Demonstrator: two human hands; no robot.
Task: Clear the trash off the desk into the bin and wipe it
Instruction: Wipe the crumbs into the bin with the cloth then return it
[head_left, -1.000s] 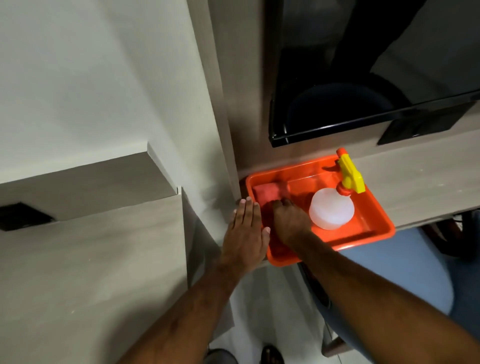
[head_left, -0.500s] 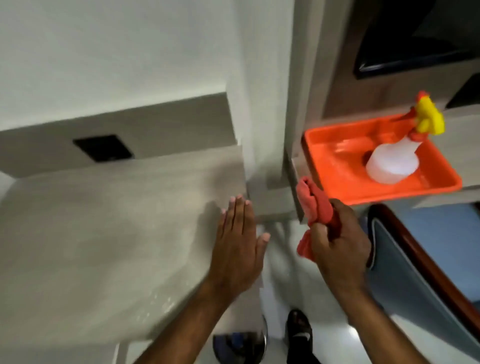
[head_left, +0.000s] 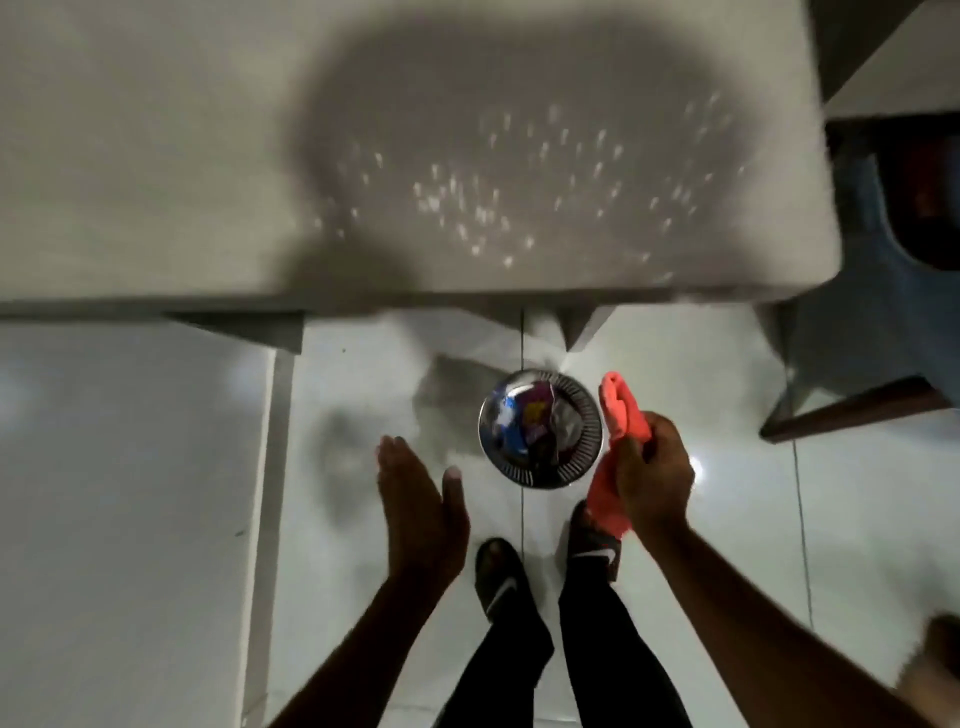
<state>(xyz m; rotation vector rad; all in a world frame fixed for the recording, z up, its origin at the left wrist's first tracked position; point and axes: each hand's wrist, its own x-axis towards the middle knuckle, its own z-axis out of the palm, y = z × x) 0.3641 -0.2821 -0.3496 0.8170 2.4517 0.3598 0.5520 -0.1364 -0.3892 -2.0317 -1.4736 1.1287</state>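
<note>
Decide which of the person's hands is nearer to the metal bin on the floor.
Right. The right hand, gripping the orange cloth, is just beside the bin on its right rim. The left hand, open and empty, sits apart, lower left of it.

Glossy white tile floor (head_left: 156, 519); blue chair (head_left: 857, 332) right.

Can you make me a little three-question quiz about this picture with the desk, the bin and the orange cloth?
1. True or false: the right hand holds the orange cloth.
2. Where does the bin stand? A) on the desk B) on the floor in front of the desk C) on a chair
3. Fill in: the desk top shows shiny ____ of spray.

Key: 1 true. 2 B. 3 droplets. The left hand is open and empty.
</note>
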